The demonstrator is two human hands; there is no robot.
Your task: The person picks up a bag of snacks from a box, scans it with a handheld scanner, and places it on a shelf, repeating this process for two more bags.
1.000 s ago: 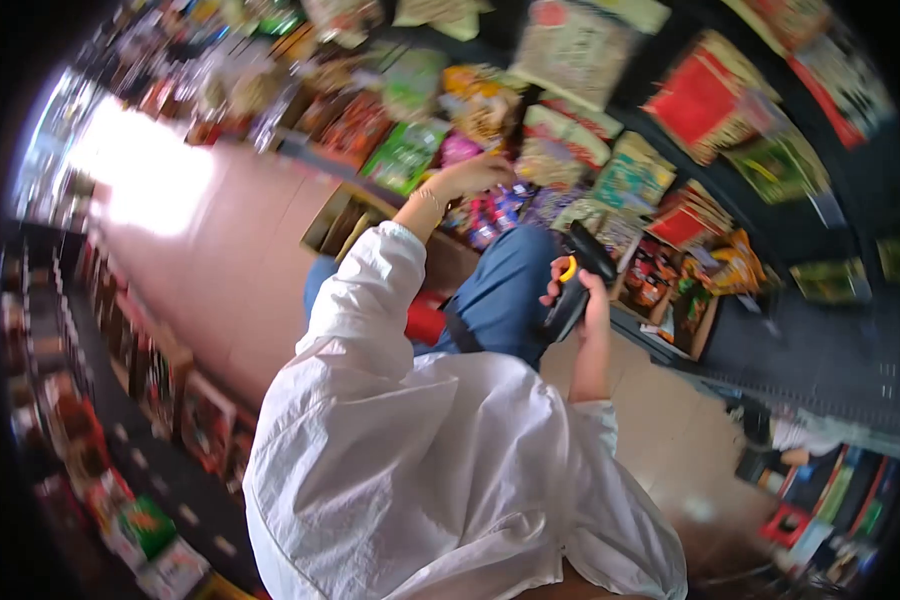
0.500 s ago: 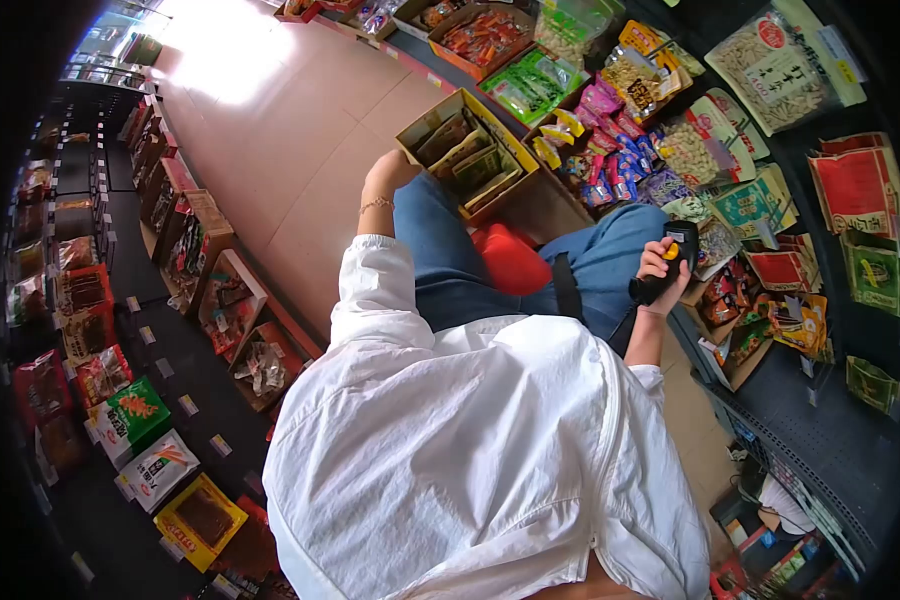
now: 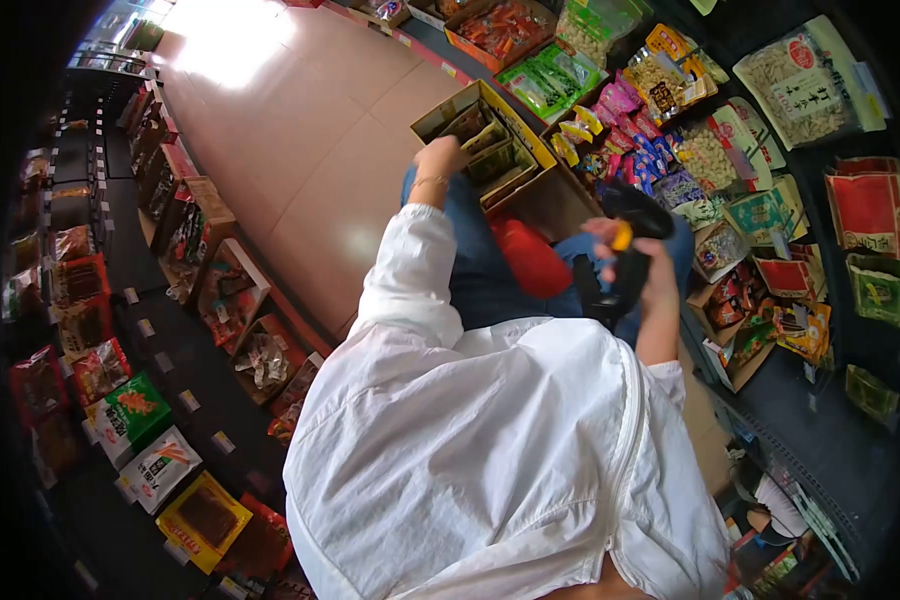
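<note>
My left hand (image 3: 440, 156), with a thin bracelet at the wrist, is curled at the left edge of an open yellow cardboard box (image 3: 537, 147). Its fingertips are hidden. Several flat dark-green packets (image 3: 492, 163) stand in the box, which is tilted beyond my knees. On the right, my right hand (image 3: 658, 272) is closed around a black handheld scanner (image 3: 642, 212) with a yellow button, above my right thigh. Motion blurs both scanner and fingers. Below the scanner's head hangs a dark part (image 3: 610, 287) that I cannot make out clearly.
A red seat (image 3: 530, 258) shows between my legs. Right of me, a shelf holds wrapped candies (image 3: 625, 130), bags of nuts (image 3: 710, 155) and hanging packets (image 3: 868, 205). Boxes of snacks (image 3: 232, 290) and dark shelving (image 3: 135, 350) line the left side. Tiled floor (image 3: 320, 150) runs ahead.
My right hand has turned the scanner and swung it slightly left, toward the middle of my lap. My left hand stays at the box's edge. The whole view has shifted a little.
</note>
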